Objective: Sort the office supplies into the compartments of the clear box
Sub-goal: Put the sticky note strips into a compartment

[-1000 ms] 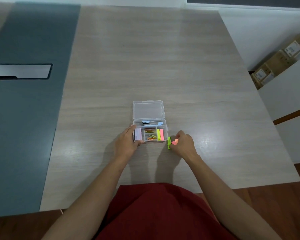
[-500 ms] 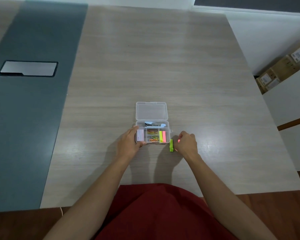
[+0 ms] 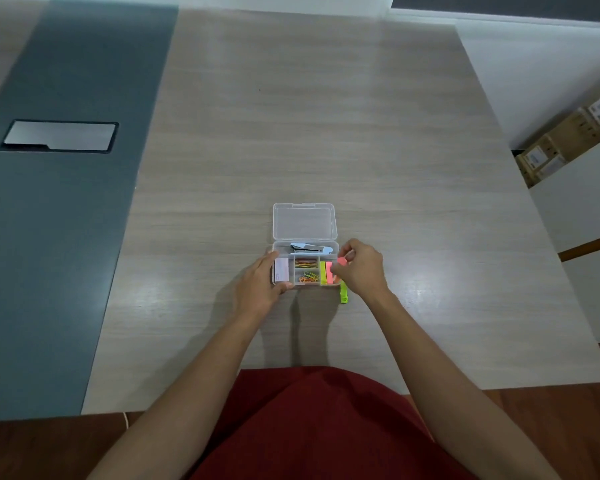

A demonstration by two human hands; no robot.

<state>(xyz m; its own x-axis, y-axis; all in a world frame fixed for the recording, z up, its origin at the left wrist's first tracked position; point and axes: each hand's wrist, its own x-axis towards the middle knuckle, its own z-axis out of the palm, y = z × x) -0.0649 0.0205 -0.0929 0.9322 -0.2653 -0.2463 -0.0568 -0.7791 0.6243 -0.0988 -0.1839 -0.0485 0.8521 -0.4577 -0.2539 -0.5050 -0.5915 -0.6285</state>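
Clear box [image 3: 305, 268] sits open on tabletop [image 3: 326, 133], lid [image 3: 304, 221] flat behind it. Left hand [image 3: 257, 287] grips box's left end, thumb at the near-left corner. Right hand [image 3: 361, 268] at box's right edge, fingers pinching a pink pad [image 3: 341, 261] just over the right compartment. Green pad [image 3: 344, 293] lies on tabletop just beside box's near-right corner, under right wrist. Inside: stapler [image 3: 310, 248] in back slot, clips [image 3: 307, 276] in middle, yellow and pink pads on right, white pad [image 3: 282, 270] on left.
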